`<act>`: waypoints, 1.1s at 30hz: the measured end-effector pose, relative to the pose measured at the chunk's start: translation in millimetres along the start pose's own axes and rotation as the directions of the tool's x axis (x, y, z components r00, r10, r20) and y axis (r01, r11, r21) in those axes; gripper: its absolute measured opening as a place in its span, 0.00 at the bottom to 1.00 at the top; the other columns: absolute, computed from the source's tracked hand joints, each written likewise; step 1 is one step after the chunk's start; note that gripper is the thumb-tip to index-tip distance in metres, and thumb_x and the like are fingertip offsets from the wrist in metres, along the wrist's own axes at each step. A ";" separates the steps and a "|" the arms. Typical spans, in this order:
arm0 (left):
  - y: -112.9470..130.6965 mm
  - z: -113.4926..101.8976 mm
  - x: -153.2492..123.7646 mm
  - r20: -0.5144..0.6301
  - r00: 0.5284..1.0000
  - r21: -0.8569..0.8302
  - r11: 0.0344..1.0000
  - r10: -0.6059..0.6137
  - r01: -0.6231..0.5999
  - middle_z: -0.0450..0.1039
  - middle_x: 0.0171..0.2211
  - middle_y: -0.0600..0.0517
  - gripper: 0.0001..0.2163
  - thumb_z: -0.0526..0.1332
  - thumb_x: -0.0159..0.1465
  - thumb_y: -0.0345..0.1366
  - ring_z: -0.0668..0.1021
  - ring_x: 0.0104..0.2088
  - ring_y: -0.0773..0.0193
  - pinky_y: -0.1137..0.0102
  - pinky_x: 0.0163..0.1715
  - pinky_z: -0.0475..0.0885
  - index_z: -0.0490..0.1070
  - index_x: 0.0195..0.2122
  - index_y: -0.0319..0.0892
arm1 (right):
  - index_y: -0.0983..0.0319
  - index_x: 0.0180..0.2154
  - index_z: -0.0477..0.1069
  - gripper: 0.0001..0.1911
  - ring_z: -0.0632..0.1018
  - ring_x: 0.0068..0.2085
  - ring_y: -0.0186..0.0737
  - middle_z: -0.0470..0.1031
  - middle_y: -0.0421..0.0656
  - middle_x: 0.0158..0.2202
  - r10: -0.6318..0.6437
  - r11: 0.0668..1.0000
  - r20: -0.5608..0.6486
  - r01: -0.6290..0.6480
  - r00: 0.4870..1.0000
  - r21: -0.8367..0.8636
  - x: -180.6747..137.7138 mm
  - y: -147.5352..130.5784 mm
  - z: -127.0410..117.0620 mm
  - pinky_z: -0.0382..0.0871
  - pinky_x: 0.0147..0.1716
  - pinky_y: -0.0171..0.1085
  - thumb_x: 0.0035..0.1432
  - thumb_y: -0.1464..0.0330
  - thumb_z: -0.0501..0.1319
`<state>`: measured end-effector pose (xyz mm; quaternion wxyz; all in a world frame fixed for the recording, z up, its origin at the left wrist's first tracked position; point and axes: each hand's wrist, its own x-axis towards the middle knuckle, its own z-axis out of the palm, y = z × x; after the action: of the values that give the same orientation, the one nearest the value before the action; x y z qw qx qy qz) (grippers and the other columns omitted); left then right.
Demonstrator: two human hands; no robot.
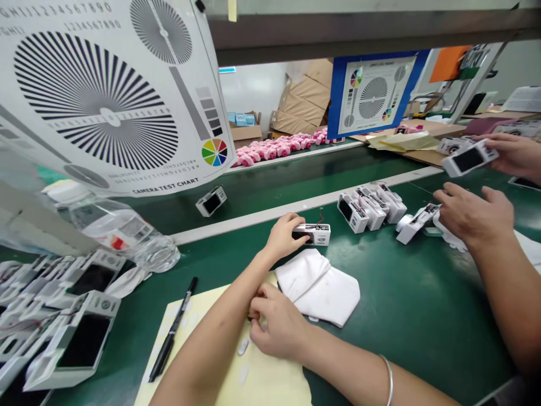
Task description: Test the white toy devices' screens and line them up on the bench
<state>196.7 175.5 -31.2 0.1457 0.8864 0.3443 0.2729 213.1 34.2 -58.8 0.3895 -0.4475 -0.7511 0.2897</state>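
Note:
My left hand (284, 237) reaches forward and grips a small white camera body (316, 233) lying on the green bench, red wires showing on its top. My right hand (274, 326), a bangle on its wrist, rests closed on a yellow sheet (270, 383) with fingers pinched at something too small to name. Small clear stickers (243, 346) lie on the sheet beside it. A folded white cloth (325, 287) lies between the two hands.
A black pen (171, 332) lies at the sheet's left edge. White cameras are stacked at left (80, 338) and grouped at right (372, 207). A co-worker's hands (475, 214) handle cameras at right. A test chart (110, 96) leans over a plastic bottle (122, 231). Pink parts (274, 149) line the conveyor.

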 end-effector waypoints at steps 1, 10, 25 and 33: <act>0.0 0.4 -0.2 -0.007 1.000 0.018 1.000 0.000 0.000 0.66 0.41 0.49 0.13 0.61 0.52 0.35 0.70 0.41 0.57 0.65 0.43 0.66 0.67 0.40 0.42 | 0.62 0.21 0.53 0.09 0.67 0.31 0.35 0.61 0.42 0.29 0.002 1.000 0.000 -0.002 1.000 0.002 0.0 0.2 -0.1 0.63 0.29 0.33 0.40 0.78 0.54; 0.6 -0.2 -0.5 -0.010 0.999 0.101 0.994 0.036 -0.035 0.68 0.39 0.49 0.12 0.59 0.55 0.38 0.70 0.40 0.57 0.66 0.41 0.65 0.67 0.40 0.41 | 0.62 0.21 0.54 0.08 0.67 0.31 0.34 0.61 0.42 0.30 0.017 1.000 0.004 -0.017 1.000 0.016 0.5 1.2 -1.2 0.63 0.29 0.32 0.41 0.77 0.53; 4.4 -3.9 -1.4 0.059 0.998 0.191 0.982 -0.014 0.002 0.66 0.43 0.48 0.18 0.59 0.53 0.36 0.69 0.44 0.53 0.62 0.42 0.66 0.63 0.46 0.43 | 0.62 0.21 0.54 0.07 0.68 0.30 0.35 0.62 0.43 0.30 0.012 1.000 -0.016 -0.011 1.000 0.022 1.3 2.8 1.3 0.64 0.28 0.33 0.41 0.76 0.53; 9.3 -20.2 4.8 0.217 0.976 0.107 0.994 -0.002 -0.021 0.65 0.46 0.46 0.25 0.62 0.50 0.38 0.69 0.45 0.53 0.63 0.46 0.64 0.62 0.50 0.41 | 0.61 0.19 0.54 0.07 0.68 0.27 0.35 0.62 0.42 0.27 -0.102 0.993 -0.148 0.109 0.984 0.041 1.4 5.8 6.8 0.65 0.24 0.32 0.37 0.76 0.53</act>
<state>192.8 173.5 -9.0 0.1326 0.9192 0.3364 0.1560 209.5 37.3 -66.4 0.4691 -0.4174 -0.7359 0.2534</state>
